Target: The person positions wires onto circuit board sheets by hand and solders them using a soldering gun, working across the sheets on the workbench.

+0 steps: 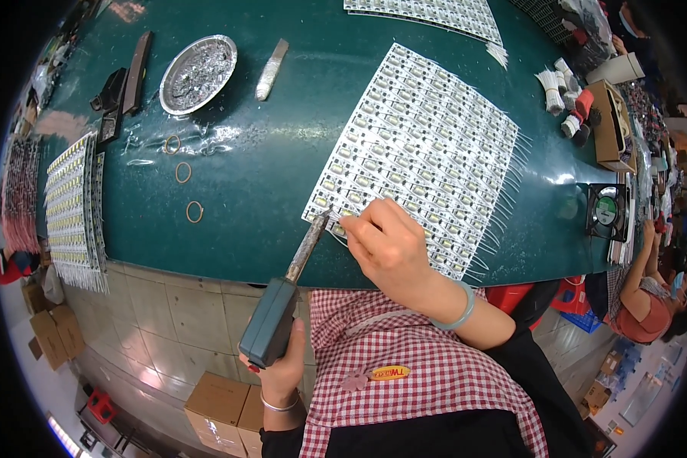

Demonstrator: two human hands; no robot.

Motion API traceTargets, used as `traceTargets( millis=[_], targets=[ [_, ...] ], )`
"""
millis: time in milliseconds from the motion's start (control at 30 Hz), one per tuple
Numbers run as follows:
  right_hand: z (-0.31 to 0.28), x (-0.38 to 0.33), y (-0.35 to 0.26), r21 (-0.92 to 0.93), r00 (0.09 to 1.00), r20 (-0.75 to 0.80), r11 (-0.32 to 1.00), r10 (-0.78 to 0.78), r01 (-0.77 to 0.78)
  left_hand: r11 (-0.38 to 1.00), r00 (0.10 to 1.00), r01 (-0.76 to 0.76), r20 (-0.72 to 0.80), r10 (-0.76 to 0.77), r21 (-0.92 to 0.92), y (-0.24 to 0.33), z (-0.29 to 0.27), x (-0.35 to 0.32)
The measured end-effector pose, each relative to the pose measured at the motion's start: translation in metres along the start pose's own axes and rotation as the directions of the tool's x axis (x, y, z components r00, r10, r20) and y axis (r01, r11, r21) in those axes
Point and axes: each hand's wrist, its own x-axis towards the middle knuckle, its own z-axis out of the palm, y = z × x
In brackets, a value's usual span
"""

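A large white panel of small circuit boards (420,145) with thin white wires along its right edge lies on the green table (267,168). My left hand (282,366) grips the dark green handle of a soldering iron (282,301), whose tip touches the panel's near left corner. My right hand (389,244) rests on that corner and pinches a thin white wire beside the tip.
A round metal dish of solder dross (198,72), a solder bar (272,69), rubber bands (183,172) and black tools (126,88) lie at the left. More board panels (72,202) hang at the left edge. Another person (653,298) sits on the right near a small fan (607,211).
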Motion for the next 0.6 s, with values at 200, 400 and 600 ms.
traceTargets(
  millis=[200, 400, 600],
  targets=[
    [0.0005, 0.0015, -0.0011, -0.009, 1.000, -0.024, 1.000, 0.012, -0.012, 1.000, 1.000, -0.005, 0.025, 0.004, 0.018, -0.0034, -0.0015, 0.0006],
    [0.0002, 0.0008, -0.0003, -0.009, 1.000, -0.004, 1.000, -0.002, 0.002, 0.988, 0.990, -0.142, 0.027, 0.141, 0.067, -0.0057, -0.0003, 0.0016],
    [-0.0003, 0.0007, 0.0003, -0.009, 1.000, -0.002, 1.000, 0.001, -0.001, 0.999, 0.999, -0.034, -0.020, 0.033, -0.038, -0.0034, -0.0028, -0.0020]
  ],
)
